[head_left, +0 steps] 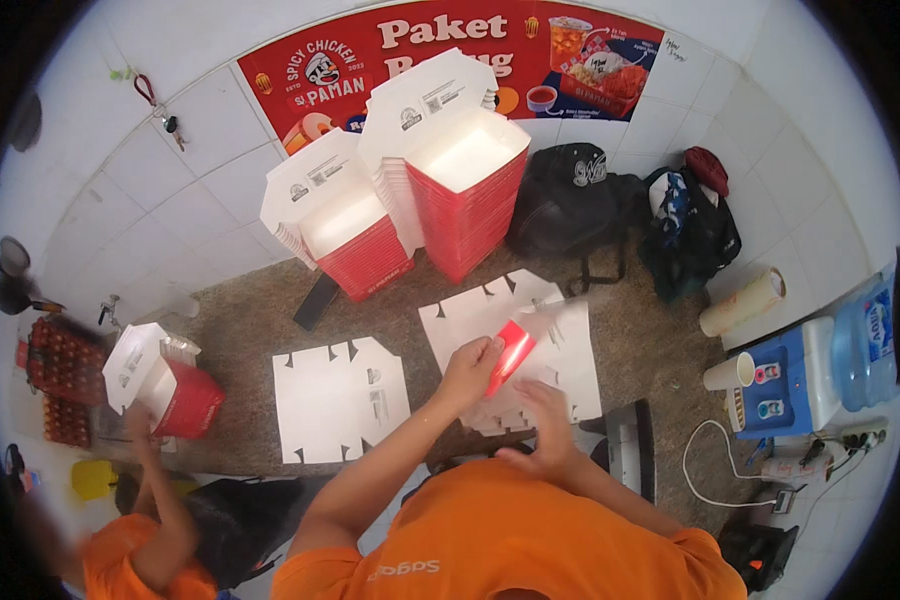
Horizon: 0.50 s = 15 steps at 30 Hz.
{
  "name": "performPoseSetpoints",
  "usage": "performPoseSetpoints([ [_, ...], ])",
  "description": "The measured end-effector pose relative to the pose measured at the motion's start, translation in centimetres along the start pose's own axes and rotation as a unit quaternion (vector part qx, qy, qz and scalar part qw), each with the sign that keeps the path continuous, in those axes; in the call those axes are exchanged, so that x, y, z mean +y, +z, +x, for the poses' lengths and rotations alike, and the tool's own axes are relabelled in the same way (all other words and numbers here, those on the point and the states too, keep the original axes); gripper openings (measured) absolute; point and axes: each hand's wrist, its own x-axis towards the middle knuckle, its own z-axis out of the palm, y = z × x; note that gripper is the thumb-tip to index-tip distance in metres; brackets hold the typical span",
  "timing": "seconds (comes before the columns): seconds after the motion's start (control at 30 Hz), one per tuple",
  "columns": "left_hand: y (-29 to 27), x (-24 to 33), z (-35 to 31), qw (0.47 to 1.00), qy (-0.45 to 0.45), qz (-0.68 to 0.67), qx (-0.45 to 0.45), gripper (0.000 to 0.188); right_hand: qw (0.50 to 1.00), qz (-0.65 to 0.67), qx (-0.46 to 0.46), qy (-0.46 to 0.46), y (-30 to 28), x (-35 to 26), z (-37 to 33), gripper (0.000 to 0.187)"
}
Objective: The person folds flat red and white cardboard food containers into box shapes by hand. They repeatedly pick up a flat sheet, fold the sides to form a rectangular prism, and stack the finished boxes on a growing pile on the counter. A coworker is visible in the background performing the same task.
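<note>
My left hand [467,372] is closed on a carton blank, its thumb on a glossy red folded part [511,357]. A blurred white part of that card stretches off to the right. My right hand [547,420] is just to the right and below, fingers apart and thumb out, near the card's lower edge; I cannot tell whether it touches. Under both hands lie flat white carton blanks [450,325] with notched edges. Another flat pile of white blanks [315,405] rests to the left on the brown counter [245,300].
Tall nested red-and-white boxes [475,205] and a shorter stack [365,255] stand behind. At left, a co-worker's hand [140,420] is at another box stack [192,400]. A black backpack [570,205], paper cup [730,372], blue-and-white dispenser [785,375] and white cable [692,450] are at right.
</note>
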Motion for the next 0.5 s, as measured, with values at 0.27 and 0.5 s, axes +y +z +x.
performPoseSetpoints([
  [0.27,0.4,4.9,-11.5,0.847,0.057,-0.519,0.096,0.024,0.998,-0.003,-0.05,-0.043,3.2,-3.1,3.6,0.07],
  [0.5,-1.6,3.6,-14.6,0.818,0.059,-0.558,0.125,0.031,0.992,-0.021,-0.114,-0.058,3.3,-6.5,4.4,0.057],
])
